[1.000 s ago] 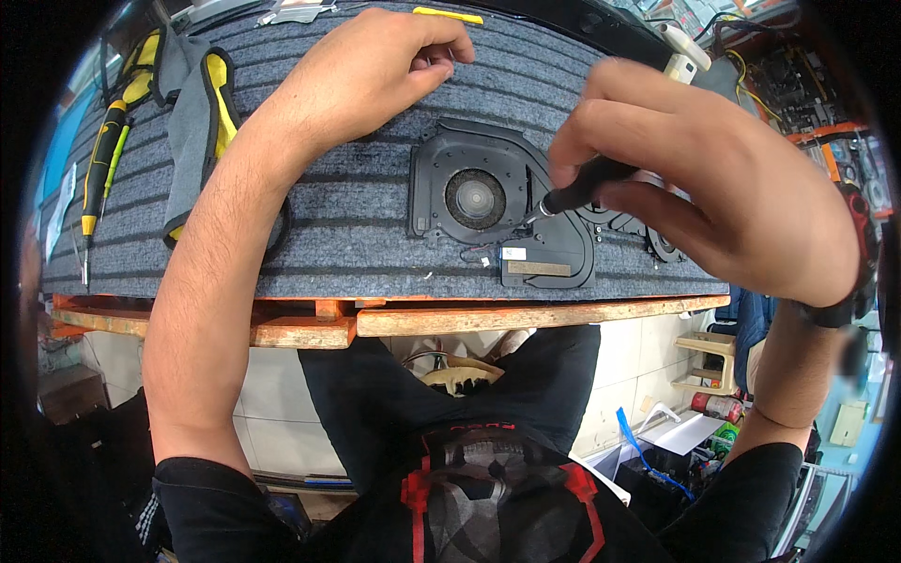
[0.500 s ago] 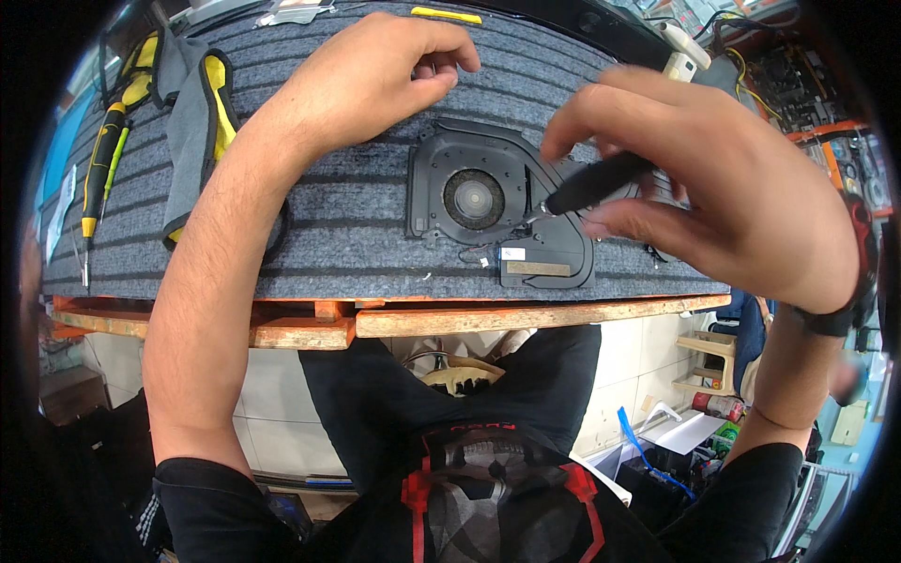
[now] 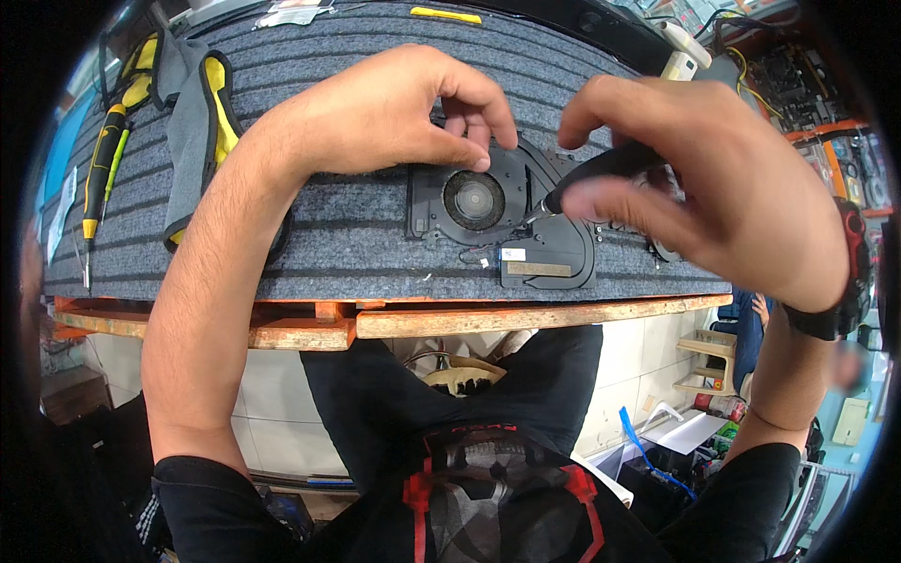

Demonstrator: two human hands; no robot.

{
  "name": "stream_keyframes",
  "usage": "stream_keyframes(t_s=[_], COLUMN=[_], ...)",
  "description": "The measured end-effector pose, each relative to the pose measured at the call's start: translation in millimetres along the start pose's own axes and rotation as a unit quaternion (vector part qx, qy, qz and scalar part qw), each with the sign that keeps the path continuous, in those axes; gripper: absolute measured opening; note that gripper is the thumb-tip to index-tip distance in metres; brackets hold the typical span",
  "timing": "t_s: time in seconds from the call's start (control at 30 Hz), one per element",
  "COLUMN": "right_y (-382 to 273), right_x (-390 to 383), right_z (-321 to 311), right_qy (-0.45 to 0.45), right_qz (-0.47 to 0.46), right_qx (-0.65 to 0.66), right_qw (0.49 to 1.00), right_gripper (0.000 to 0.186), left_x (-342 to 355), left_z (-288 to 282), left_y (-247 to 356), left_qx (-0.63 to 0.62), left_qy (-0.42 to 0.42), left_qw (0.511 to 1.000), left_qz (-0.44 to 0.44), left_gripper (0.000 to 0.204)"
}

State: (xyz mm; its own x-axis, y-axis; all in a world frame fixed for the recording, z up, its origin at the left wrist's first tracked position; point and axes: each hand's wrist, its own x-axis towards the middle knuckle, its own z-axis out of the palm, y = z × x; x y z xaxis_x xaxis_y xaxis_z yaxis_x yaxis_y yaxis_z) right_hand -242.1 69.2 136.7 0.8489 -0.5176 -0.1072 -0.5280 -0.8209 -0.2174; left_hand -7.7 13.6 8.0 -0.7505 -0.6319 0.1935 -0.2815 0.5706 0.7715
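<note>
A black fan housing (image 3: 432, 202) with a round hub lies on the striped grey mat (image 3: 338, 253), a second part behind it, partly hidden by my right hand. My right hand (image 3: 704, 178), blurred at the thumb and index finger, holds a black screwdriver (image 3: 610, 169); its metal tip stands on the housing right of the hub. My left hand (image 3: 413, 113) is over the housing's upper left, fingers curved and apart with nothing visible in them; I cannot tell whether the thumb touches it.
Left lie a yellow-black screwdriver (image 3: 105, 169), a thin green tool (image 3: 117, 159) and a grey-yellow cloth item (image 3: 188, 159). Behind are a yellow strip (image 3: 446, 15) and white device (image 3: 683, 52). Wooden table edge (image 3: 544, 311) runs below; a person in blue (image 3: 746, 347) is partly visible at right.
My left hand has moved down and right, over the fan housing. The fingers and thumb of my right hand have shifted around the screwdriver, whose tip stays in about the same place.
</note>
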Motion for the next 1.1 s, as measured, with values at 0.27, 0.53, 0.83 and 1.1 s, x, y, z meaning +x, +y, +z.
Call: stream_keyframes(t_s=[0.27,0.53,0.83,1.1], right_y=[-21,-32,-13,-23], right_x=[19,14,7,11], right_z=[-15,-13,-26,-11], right_qy=[-0.116,-0.040,0.007,0.018], right_qz=[0.161,0.038,-0.009,-0.003], right_qx=[-0.053,-0.062,-0.034,-0.012], right_qw=[0.979,0.996,0.999,1.000], right_gripper=[0.025,0.022,0.022,0.021], left_x=[-2,-1,-1,-3], left_z=[7,8,10,-8], left_y=[0,5,10,-5], left_qx=[-0.026,-0.037,-0.060,0.071], left_qy=[-0.046,-0.072,-0.097,0.064], left_qw=[0.998,0.996,0.994,0.995], left_qz=[0.019,0.020,0.003,0.017], left_gripper=[0.023,0.025,0.019,0.019])
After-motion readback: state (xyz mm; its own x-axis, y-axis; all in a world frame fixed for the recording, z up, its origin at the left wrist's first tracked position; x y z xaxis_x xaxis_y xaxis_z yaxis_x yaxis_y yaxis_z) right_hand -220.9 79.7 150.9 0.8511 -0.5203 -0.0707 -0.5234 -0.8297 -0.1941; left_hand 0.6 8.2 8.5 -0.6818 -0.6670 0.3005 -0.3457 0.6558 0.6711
